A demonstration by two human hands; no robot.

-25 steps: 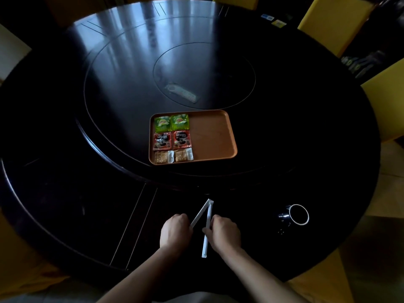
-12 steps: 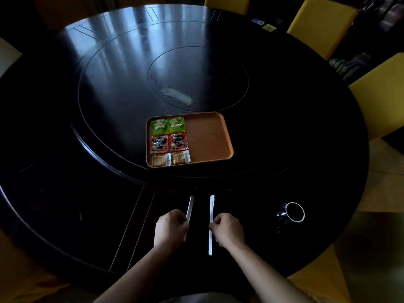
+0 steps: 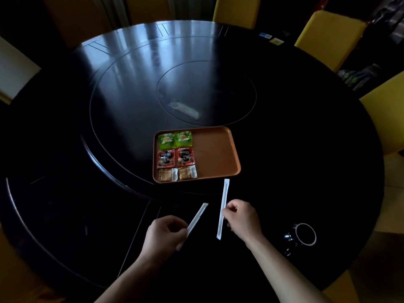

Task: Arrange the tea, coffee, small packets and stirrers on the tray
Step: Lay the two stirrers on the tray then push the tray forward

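An orange tray (image 3: 215,152) sits on the dark round table. Its left part holds two green tea sachets (image 3: 175,139), two red coffee sachets (image 3: 176,157) and two small brown packets (image 3: 177,174) in rows. My left hand (image 3: 165,236) pinches one white wrapped stirrer (image 3: 196,217), which slants up to the right. My right hand (image 3: 242,219) pinches a second white wrapped stirrer (image 3: 223,207), held nearly upright, its top end close to the tray's near edge. Both hands hover in front of the tray.
A dark mug with a white rim (image 3: 305,235) stands to the right of my right hand. A pale flat object (image 3: 185,109) lies on the table's centre disc. Yellow chairs (image 3: 328,38) ring the far and right sides.
Both hands have lifted the stirrers and moved them forward toward the tray. The stirrers, first crossed at their tips, are now apart, and the right one reaches almost to the tray.
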